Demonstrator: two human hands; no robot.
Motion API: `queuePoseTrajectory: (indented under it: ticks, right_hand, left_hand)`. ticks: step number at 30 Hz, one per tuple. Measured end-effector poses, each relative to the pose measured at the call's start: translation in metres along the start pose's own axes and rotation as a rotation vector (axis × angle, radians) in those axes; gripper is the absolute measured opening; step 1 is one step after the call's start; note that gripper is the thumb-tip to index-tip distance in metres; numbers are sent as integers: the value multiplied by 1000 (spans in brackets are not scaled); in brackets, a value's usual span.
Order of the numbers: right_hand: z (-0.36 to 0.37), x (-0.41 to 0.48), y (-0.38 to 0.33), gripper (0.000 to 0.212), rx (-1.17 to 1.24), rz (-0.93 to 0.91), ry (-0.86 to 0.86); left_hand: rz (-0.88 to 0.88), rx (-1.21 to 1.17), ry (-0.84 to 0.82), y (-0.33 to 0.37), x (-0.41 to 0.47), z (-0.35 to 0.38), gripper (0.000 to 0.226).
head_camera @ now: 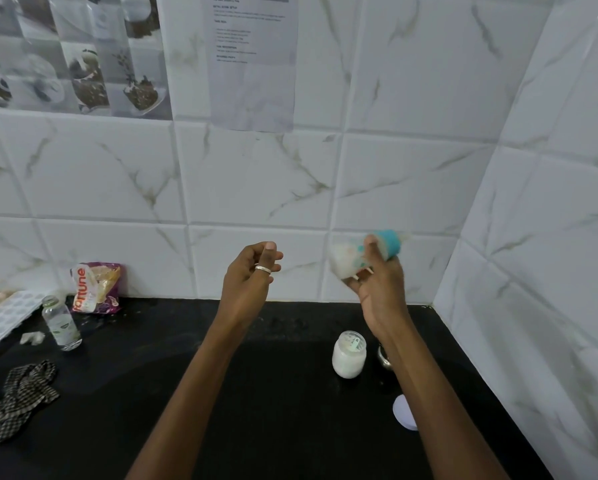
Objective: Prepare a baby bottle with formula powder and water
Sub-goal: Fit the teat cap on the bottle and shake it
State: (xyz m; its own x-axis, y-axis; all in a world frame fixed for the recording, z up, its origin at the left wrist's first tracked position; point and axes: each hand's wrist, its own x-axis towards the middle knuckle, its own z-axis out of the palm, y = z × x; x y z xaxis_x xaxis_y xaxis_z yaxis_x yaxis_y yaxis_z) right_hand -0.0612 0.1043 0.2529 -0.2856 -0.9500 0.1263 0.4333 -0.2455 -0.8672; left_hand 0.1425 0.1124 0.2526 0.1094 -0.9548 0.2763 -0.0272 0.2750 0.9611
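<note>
My right hand (377, 282) grips a baby bottle (349, 258) with a teal collar and milky white contents; the bottle is blurred and tilted, raised in front of the tiled wall. My left hand (252, 275) is lifted beside it, fingers loosely curled, holding nothing, a ring on one finger. Below on the black counter stands an open jar of white formula powder (348, 355) with a scoop inside. A white lid (404, 412) lies near the right wall.
At the left of the black counter (256, 393) stand a small clear water bottle (62, 323), a purple snack bag (96, 287), a white tray (3, 317) and a checked cloth (20, 393). A metal object (384, 356) is partly hidden behind my right forearm. Tiled walls enclose the back and right.
</note>
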Motion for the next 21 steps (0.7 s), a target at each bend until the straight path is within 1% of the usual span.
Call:
queuePoseTrajectory:
  ticks: [1,2,4,5,6,8,9,10,12,13,14,15,17,18,19,21]
  right_hand:
    - [1,2,0,53,23,-14,22]
    - [2,2,-1,56,-29,-5,-5]
    - [1,-2,3,63,-274,47,-154]
    - [2,-4,2,65,-315,49,-195]
    - [0,-3,1,65,-302,35,-182]
    - [-1,1,-4,58,-58,10,-54]
    - [-1,2,-5,55,9,-10,-17]
    - [0,3,-5,55,-10,-16,-24]
    - [1,0,-2,60,-223,19,-122]
    - [1,-2,-1,63,-291,29,-162]
    - [0,-2,-2,62,-288,23,-154]
    - [-1,0,-3,59,-213,14,-112]
    - [-1,2,-6,51,38,-8,12]
    - [-1,4,-5,51,63,-23,30]
    - [0,3,-5,53,20,-22,-1]
    - [0,0,-1,63,-212,19,-122]
  left_hand:
    - [0,4,-1,-1,0,0,27]
    - [-1,8,-1,-1,0,0,29]
    - [-6,11,5,-1,2,1,31]
    - [-8,11,7,0,3,2,31]
    - [-9,9,6,0,3,2,31]
    - [-6,6,-4,-1,2,4,31]
    - [-5,8,-4,-2,2,4,32]
    - [-5,12,-3,-2,1,4,33]
    - [-4,18,1,-1,2,4,33]
    - [-5,15,5,-1,3,4,33]
    - [-8,10,4,-1,4,4,33]
    - [-8,7,-1,-1,3,4,32]
    - [-2,8,-6,-1,2,4,33]
    - [-1,9,-5,-2,2,4,33]
    - [0,10,-2,-1,3,4,33]
    - [-1,10,4,-1,4,4,31]
